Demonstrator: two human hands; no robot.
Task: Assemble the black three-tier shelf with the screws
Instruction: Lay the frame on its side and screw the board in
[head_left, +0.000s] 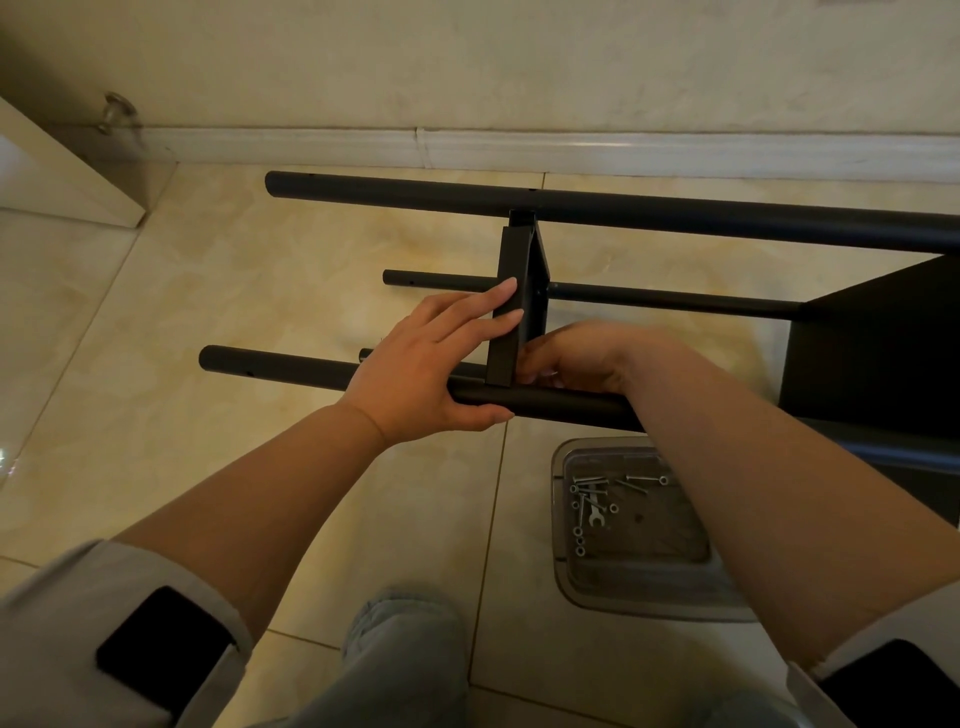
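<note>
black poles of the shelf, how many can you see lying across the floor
4: far pole by the wall, thin pole behind the shelf panel, near pole under both hands, and a stub behind it, mostly hidden.

I see bare forearms below light grey sleeves (156, 587) pushed up near the elbows. Each sleeve carries a black patch (161, 649). Pale blue jeans (400, 660) cover the knee.

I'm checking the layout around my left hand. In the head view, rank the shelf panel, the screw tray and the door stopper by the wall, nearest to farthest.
From the left hand:
1. Shelf panel, upright between the poles, touched by the fingertips.
2. Screw tray, on the floor to the lower right, under the right forearm.
3. Door stopper, far upper left by the wall.
</note>
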